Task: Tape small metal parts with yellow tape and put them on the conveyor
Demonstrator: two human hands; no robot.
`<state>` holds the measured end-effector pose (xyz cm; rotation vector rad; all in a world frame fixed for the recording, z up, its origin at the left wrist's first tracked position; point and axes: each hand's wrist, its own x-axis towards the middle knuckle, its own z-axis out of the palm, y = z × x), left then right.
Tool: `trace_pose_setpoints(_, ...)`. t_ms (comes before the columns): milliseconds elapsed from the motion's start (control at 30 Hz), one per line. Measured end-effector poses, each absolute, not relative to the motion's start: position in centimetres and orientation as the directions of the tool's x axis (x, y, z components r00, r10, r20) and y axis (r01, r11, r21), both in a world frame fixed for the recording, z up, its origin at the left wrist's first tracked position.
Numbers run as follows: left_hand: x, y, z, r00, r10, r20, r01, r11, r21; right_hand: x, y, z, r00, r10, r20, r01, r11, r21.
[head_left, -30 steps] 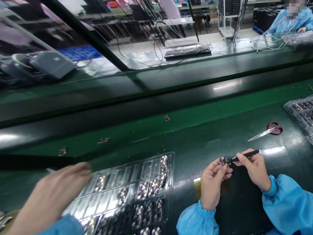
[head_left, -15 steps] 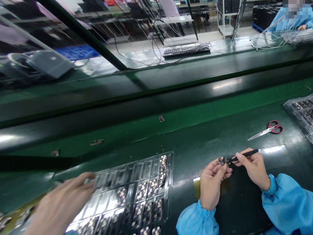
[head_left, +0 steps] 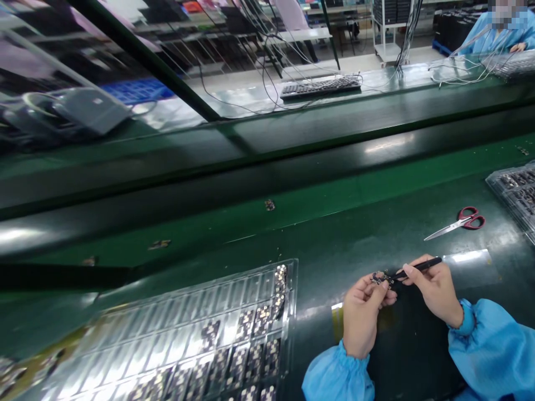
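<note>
Neither of my hands is in view. In front of me lies a clear plastic tray with many cells; small circuit boards fill its right and near cells. To the right, a co-worker in blue sleeves works at the same bench. That person's left hand pinches a small circuit board. Their right hand holds a thin black tool whose tip touches that board.
Red-handled scissors lie at the right, beside another tray of parts. Loose small boards ride on the green belt. Beyond it are a keyboard and cables. Another person in blue sits at the far right.
My left hand, hovering over the tray's left end, has pulled back down and left out of view. The loose boards on the belt have drifted left. The co-worker's hands have barely moved.
</note>
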<state>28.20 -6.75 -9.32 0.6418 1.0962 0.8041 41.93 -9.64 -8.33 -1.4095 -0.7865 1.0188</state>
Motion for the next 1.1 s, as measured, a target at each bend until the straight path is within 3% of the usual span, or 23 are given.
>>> trace_pose_setpoints(367, 28.2, -6.7, -9.4, 0.269, 0.829, -0.490, -0.246, 0.551, 0.798, 42.4, -10.5, -7.9, 0.308, 0.943, 0.128, 0.232, 0.056, -0.971)
trace_pose_setpoints(533, 28.3, -6.7, -9.5, 0.255, 0.824, -0.506, -0.268, 0.563, 0.782, 43.1, -10.6, -7.7, 0.355, 0.891, 0.283, 0.308, 0.175, -0.935)
trace_pose_setpoints(1100, 28.4, -6.5, -8.7, 0.241, 0.817, -0.523, -0.322, 0.576, 0.752, 43.3, -10.6, -7.8, 0.362, 0.899, 0.245, 0.306, 0.134, -0.942)
